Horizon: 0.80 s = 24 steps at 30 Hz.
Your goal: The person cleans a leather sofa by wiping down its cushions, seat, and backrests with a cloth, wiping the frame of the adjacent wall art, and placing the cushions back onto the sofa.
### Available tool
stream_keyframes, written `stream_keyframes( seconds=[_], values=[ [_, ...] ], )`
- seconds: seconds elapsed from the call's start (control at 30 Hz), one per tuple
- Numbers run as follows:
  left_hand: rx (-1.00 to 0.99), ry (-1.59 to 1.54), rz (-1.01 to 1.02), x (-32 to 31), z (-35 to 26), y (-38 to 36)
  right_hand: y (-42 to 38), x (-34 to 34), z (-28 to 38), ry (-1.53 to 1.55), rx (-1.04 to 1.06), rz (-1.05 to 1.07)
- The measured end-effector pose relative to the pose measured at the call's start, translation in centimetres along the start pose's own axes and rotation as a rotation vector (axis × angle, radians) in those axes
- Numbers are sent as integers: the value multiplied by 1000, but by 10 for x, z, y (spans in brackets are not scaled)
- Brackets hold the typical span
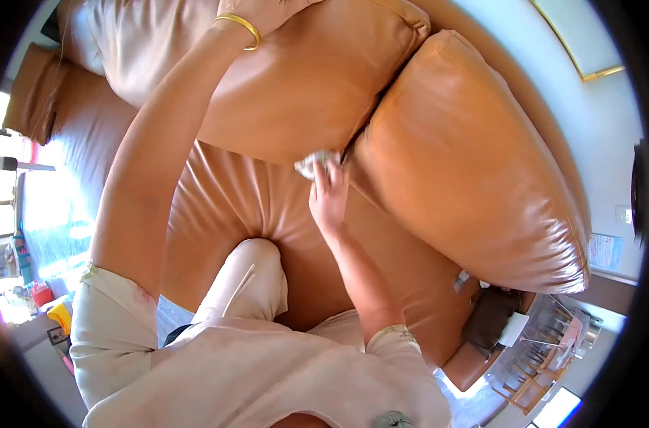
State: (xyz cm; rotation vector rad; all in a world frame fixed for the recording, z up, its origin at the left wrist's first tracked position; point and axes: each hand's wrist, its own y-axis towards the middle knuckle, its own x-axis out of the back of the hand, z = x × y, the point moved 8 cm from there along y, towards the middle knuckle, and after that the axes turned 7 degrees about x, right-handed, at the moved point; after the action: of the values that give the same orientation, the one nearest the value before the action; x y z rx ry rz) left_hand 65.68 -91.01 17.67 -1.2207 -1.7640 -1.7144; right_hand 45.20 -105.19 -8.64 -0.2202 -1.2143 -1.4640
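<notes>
1. Well, our right hand point(329, 187) grips the cloth point(316, 164) beside the gap between cushions point(452, 143).
2. Our left hand point(273, 8) is cut off; its grip, we cannot tell.
3. The notice point(606, 251) is unreadable.

Tan leather sofa point(232, 178), seat creased into folds fanning from a dip by the knee. Two plump matching cushions on it: upper cushion point(289, 93) and right cushion point(460, 157), edges meeting at a dark gap. Right end of seat: dark brown bag point(490, 317), white card point(512, 329) against it, small clear packet point(461, 281) nearby, contents unreadable.
</notes>
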Motion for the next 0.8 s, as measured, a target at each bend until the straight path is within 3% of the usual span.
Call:
stream_keyframes(
  seconds=[0.1,0.17,0.2,0.27,0.33,0.4,0.5,0.53,0.57,0.6,0.63,0.7,0.8],
  values=[
    [9,39,3,-2,1,2,125,101,53,-19,214,-405],
    [23,38,32,-5,4,3,180,109,57,-99,262,-526],
    [36,31,61,-6,5,4,187,88,51,-237,177,-438],
    [47,42,93,-8,3,4,153,7,39,-180,96,155],
    [56,86,101,-10,4,-3,60,-52,52,-245,383,8],
    [65,61,110,-4,-1,-1,-5,-90,44,-213,413,306],
    [68,79,123,-2,-2,-1,12,-48,40,86,229,401],
    [59,72,123,-3,-1,-1,48,-12,33,175,-16,155],
    [53,69,129,-5,0,-1,85,33,61,-11,404,-102],
    [42,69,132,-4,1,0,123,64,67,-30,393,-191],
    [71,98,268,-6,0,4,162,101,76,-60,405,-346],
    [46,51,314,-10,6,6,209,114,72,-89,310,-599],
    [81,35,451,-5,8,12,185,0,60,15,46,37]
  ],
)
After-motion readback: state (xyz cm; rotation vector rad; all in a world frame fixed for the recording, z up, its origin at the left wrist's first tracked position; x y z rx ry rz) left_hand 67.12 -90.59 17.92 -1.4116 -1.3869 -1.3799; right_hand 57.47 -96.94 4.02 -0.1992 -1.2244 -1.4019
